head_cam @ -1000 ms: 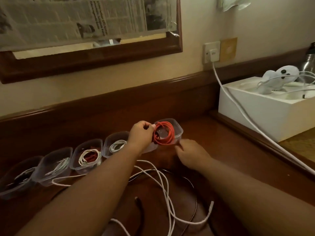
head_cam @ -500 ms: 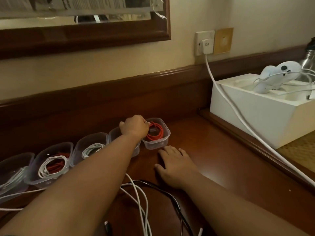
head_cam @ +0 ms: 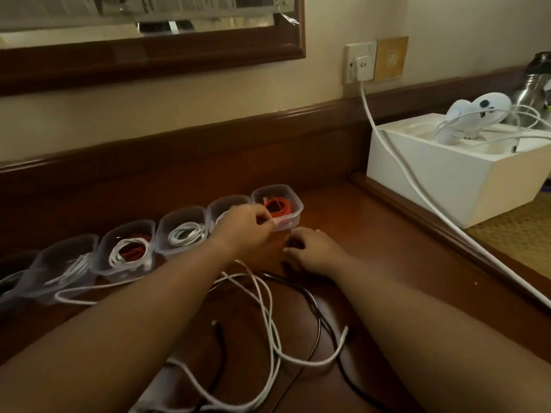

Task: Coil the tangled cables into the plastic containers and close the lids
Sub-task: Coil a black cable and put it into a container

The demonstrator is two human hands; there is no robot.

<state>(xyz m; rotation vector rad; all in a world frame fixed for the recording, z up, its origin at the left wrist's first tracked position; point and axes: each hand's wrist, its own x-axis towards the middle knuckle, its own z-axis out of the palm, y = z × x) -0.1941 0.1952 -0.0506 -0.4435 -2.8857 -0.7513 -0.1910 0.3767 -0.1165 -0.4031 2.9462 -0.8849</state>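
My left hand (head_cam: pixel 247 226) reaches to the near rim of the end container (head_cam: pixel 278 208), fingers curled in a tight grip; it seems to pinch something pale at that rim, but I cannot tell what. My right hand (head_cam: pixel 310 250) rests on the counter (head_cam: pixel 372 248) just in front of the same container, fingers loosely curled, holding nothing.

The containers are clear plastic, squarish with rounded corners, all lidless. I count five plainly in a row running left from the end container, with a sixth, dim shape at the far-left edge. The end container holds a coiled red cable (head_cam: pixel 278 207). Next to it, one container (head_cam: pixel 228 211) is half hidden by my left hand. Further left come a white coil (head_cam: pixel 186 235), a white-and-red coil (head_cam: pixel 129 251) and a white cable (head_cam: pixel 71 268).

In front of the end container, loose cables sprawl on the glossy wooden counter: thin white ones (head_cam: pixel 269 320) tangled with a black one (head_cam: pixel 317 323).
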